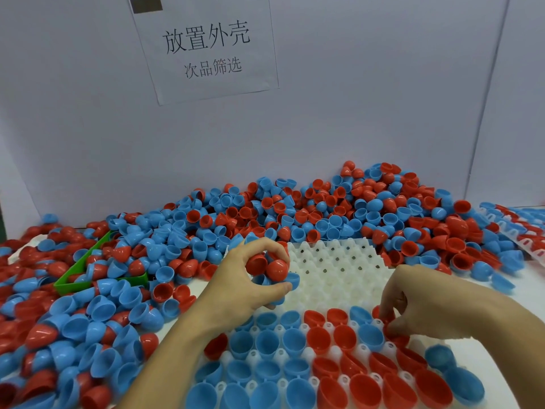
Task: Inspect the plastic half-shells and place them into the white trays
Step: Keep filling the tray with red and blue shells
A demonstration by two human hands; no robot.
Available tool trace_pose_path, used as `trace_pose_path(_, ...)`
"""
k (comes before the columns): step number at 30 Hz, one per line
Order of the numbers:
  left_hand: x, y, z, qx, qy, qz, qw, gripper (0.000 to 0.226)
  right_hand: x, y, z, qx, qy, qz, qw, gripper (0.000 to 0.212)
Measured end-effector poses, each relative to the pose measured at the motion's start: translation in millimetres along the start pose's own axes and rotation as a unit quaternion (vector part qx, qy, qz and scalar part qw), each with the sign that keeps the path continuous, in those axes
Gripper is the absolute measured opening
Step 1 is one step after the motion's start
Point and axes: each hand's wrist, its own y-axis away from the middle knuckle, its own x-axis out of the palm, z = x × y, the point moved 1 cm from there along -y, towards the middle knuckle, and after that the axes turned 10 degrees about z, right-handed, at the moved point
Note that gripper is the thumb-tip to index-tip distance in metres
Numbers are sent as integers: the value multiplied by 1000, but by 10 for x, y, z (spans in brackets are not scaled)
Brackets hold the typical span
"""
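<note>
A white tray with rows of cups lies in front of me. Its near rows hold blue half-shells on the left and red half-shells on the right; its far rows are bare. My left hand hovers over the tray's left side and grips a bunch of red and blue half-shells. My right hand reaches down at the tray's right side, its fingertips pinching a red half-shell at a cup.
A big loose pile of red and blue half-shells covers the table behind and to the left. A green tray sits half buried on the left. Another filled white tray lies at far right. A white wall with a paper sign stands behind.
</note>
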Motion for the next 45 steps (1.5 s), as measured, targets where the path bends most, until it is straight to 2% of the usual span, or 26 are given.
trace_pose_path(5,-6,2,0,3,9,0,1000,30,-46,39,-65,-26,-9,-8,1000,10)
trace_pose_path(10,2,-2,-19,2,34,3,999,28,-44,-20,-4,-66,-24,-106,992,13)
trace_pose_path(14,23,10,-28,6,54,10,998,29,19,-64,239,-158,-93,-224,957,17)
trace_pose_path(17,50,7,-36,14,71,31,997,30,124,-74,461,-224,-150,-254,929,18)
trace_pose_path(21,65,15,-36,15,82,50,995,30,219,-100,607,-266,-203,-252,908,16)
trace_pose_path(28,53,13,-38,34,62,39,997,26,271,-76,703,-277,-216,-236,906,15)
trace_pose_path(31,57,10,-16,38,75,42,996,26,251,-76,693,-265,-248,-231,903,16)
trace_pose_path(36,45,18,14,24,158,37,987,31,222,-73,688,-238,-290,-209,903,20)
trace_pose_path(42,43,-8,6,15,146,7,989,28,254,-98,698,-199,-336,-189,901,19)
trace_pose_path(45,69,-15,27,-2,150,-10,989,27,259,-99,696,-185,-346,-209,896,16)
